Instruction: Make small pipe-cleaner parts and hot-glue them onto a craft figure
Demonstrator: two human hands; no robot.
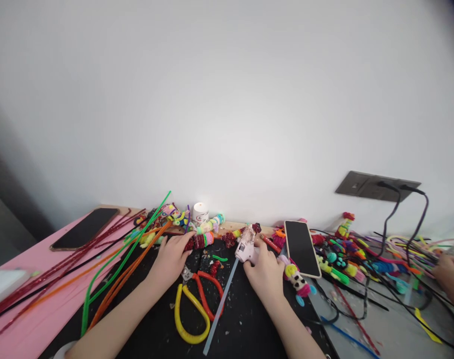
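Note:
My right hand (266, 271) is closed round a small white hot glue gun (246, 250), a long translucent glue stick (222, 306) trailing from its back towards me. The fingers of my left hand (171, 259) are bent over the left end of a coiled pipe cleaner piece (203, 241), dark red with bright bands; its gripped end is hidden. Between my hands, on the black mat (245, 329), lie wire cutters (191, 304) with one yellow and one red handle. A short green pipe cleaner bit (220, 258) and a red tinsel scrap (215, 269) are just beyond them.
Long red, green and orange pipe cleaners (110, 279) cross the left side. Phones (85, 229) flank me; the right phone (302, 248) sits beside a pipe cleaner doll (297, 280). Black cables (385, 227) hang from a wall socket (356, 185). Another person's hand (451, 274) is at right.

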